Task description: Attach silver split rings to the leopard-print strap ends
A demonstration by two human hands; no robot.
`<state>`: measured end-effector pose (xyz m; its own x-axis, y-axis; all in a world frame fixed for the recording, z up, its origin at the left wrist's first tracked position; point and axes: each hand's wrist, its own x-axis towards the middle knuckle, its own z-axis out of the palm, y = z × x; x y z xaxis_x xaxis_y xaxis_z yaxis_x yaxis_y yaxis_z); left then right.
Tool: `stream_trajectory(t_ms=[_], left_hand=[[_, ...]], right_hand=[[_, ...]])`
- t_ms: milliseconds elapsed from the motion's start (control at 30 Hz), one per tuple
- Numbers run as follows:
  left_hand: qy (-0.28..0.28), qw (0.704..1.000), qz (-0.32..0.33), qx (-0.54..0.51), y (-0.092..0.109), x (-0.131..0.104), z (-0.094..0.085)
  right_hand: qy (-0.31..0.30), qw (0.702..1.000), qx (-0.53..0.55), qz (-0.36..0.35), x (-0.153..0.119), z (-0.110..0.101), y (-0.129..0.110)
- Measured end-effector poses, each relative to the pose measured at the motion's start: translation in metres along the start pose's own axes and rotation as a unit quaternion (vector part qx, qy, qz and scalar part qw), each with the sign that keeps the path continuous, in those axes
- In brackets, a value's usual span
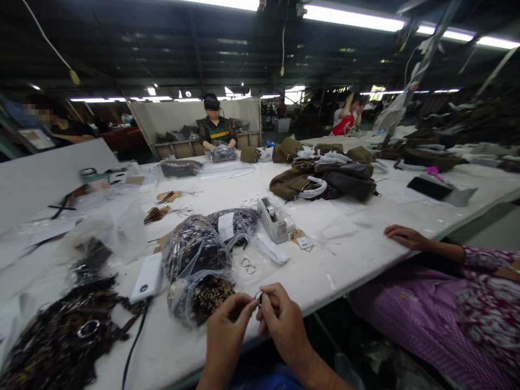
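Both of my hands meet over the near edge of the white table, pinching a small metal ring (pixel 258 296). My left hand (pixel 228 325) has thumb and forefinger pressed together at the ring's left side. The fingers of my right hand (pixel 284 325) close on its other side, by a small dark piece (pixel 260 299) I cannot make out. Just beyond lies a clear plastic bag (pixel 195 254) of dark, gold-patterned fabric, its mouth towards me. Two loose rings (pixel 248 266) rest on the plastic right of it.
A tape dispenser (pixel 273 221) and paper tags (pixel 303 240) lie ahead. On the left are a white power bank (pixel 147 276) with a black cable and piled patterned fabric (pixel 60 336). Brown bags (pixel 320 176) stand farther back. A co-worker's hand (pixel 406 237) rests on the table at right.
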<state>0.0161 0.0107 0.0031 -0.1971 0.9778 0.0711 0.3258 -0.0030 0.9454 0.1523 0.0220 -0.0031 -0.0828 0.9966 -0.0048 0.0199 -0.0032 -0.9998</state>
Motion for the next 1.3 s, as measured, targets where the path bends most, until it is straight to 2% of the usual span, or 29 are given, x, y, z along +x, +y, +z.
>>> stream_trajectory(t_ms=[133, 233, 367, 467, 567, 733, 833, 933, 1067, 1300], left_hand=[[-0.031, 0.995, -0.055, -0.079, -0.007, 0.015, 0.011], [-0.035, 0.994, -0.064, -0.079, -0.013, 0.029, 0.023], [-0.025, 0.999, -0.023, -0.022, -0.016, 0.045, 0.044], [-0.052, 0.995, 0.033, 0.075, -0.016, 0.064, 0.054], [-0.085, 0.980, 0.071, 0.166, -0.019, 0.100, 0.048], [-0.063, 0.931, 0.096, 0.346, -0.029, 0.173, 0.023], [-0.048, 0.893, 0.099, 0.437, -0.035, 0.206, 0.020], [-0.048, 0.855, 0.101, 0.506, -0.037, 0.228, 0.023], [-0.056, 0.814, 0.107, 0.568, -0.037, 0.240, 0.025], [-0.107, 0.769, 0.099, 0.623, -0.027, 0.224, 0.025]], right_hand=[[0.008, 0.997, -0.068, -0.035, 0.011, -0.008, 0.009], [0.001, 0.994, -0.092, -0.053, 0.020, -0.015, 0.015], [0.007, 0.992, -0.107, -0.071, 0.032, -0.024, 0.017], [0.029, 0.996, -0.074, -0.048, 0.043, -0.031, 0.020], [0.067, 0.997, -0.037, -0.025, 0.056, -0.041, 0.032], [0.103, 0.993, -0.050, -0.031, 0.069, -0.053, 0.061], [0.098, 0.994, -0.040, -0.025, 0.070, -0.053, 0.068], [0.089, 0.995, -0.038, -0.017, 0.070, -0.053, 0.068], [0.087, 0.996, -0.027, -0.012, 0.071, -0.055, 0.065], [0.078, 0.997, 0.023, -0.009, 0.072, -0.058, 0.062]])
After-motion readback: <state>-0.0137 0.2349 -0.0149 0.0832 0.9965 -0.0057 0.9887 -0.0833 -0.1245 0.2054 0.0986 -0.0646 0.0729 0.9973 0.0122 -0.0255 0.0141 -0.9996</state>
